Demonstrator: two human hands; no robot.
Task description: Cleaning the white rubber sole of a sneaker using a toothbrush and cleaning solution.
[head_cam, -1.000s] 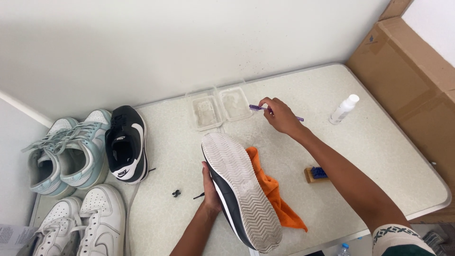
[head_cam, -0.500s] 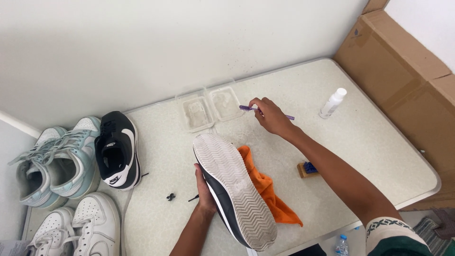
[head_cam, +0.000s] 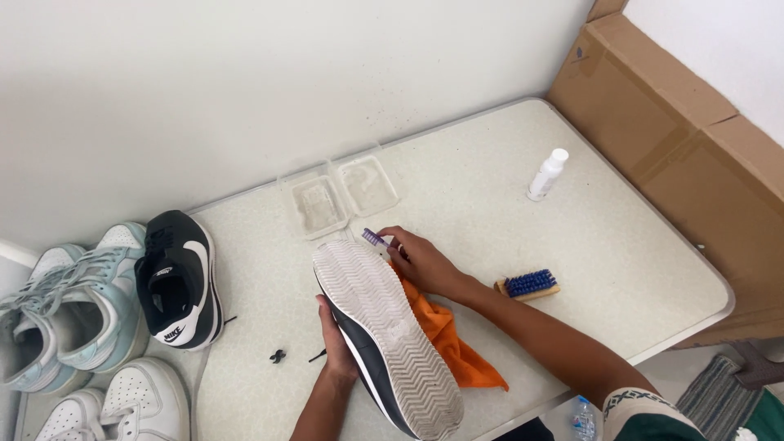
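Left hand [head_cam: 336, 343]: fingers wrapped on shoe [head_cam: 384, 335], sole up, tilted over worktop [head_cam: 621, 245] | Right hand [head_cam: 420, 261]: fingers pinching purple brush [head_cam: 374, 238] at shoe's toe | Orange cloth [head_cam: 445, 339] under shoe, below right fingers | Blue brush [head_cam: 529, 285] right of them.

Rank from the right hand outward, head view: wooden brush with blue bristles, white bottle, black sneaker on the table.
From the right hand:
1. Wooden brush with blue bristles, just to its right.
2. White bottle, farther off toward the table's back right.
3. Black sneaker, farthest, at the left edge.
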